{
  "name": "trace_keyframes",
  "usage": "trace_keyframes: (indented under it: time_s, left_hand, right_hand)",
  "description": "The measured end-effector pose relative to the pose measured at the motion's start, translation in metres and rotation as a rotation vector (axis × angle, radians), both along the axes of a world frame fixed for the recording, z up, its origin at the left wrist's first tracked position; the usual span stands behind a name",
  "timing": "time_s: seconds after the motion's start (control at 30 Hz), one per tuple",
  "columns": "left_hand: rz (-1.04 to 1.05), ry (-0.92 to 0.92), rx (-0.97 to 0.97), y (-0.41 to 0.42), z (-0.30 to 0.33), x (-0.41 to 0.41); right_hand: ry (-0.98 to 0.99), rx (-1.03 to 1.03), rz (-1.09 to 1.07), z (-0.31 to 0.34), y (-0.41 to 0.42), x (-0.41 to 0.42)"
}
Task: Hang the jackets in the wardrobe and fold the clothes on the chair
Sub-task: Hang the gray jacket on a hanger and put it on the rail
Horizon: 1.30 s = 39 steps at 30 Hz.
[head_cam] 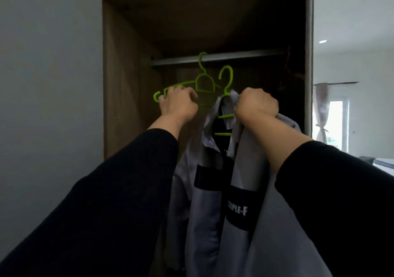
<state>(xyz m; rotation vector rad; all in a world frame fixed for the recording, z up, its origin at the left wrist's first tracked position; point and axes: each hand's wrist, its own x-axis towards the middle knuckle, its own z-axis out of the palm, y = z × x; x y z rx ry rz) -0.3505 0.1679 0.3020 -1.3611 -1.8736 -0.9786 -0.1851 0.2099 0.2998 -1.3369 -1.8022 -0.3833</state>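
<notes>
Right hand (257,106) grips the grey jacket (241,170) at its collar, on a green hanger (226,80) just below the wardrobe rail (234,57). Left hand (179,104) holds an empty hanger (202,82) already hooked on the rail. Jacket looks soft, light and slippery; best carried by the stiff hanger neck.

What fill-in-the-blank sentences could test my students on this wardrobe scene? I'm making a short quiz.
1. The empty green hanger hooks over the ____ in the wardrobe.
2. The left hand grips the empty hanger's ____ end.
3. The right hand holds a ____ jacket on a second hanger.
4. The second hanger's hook is ____ the rail.

Missing words: rail; left; grey; below
</notes>
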Motion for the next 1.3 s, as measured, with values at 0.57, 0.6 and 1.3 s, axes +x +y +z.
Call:
trace_keyframes:
  time_s: [0.57, 0.6, 1.3]
  left_hand:
    - [-0.129, -0.316, -0.315, 0.098, 0.059, -0.040]
    - [-0.133, -0.325, -0.290, 0.103, 0.057, -0.039]
    - [-0.697, -0.841, -0.045, 0.155, 0.083, 0.007]
  right_hand:
    - [0.124, 0.054, -0.170, 0.091, 0.070, -0.030]
    - [0.143, 0.046, -0.174, 0.093, 0.073, -0.032]
    - [0.302, -0.124, 0.106, 0.069, 0.105, -0.047]
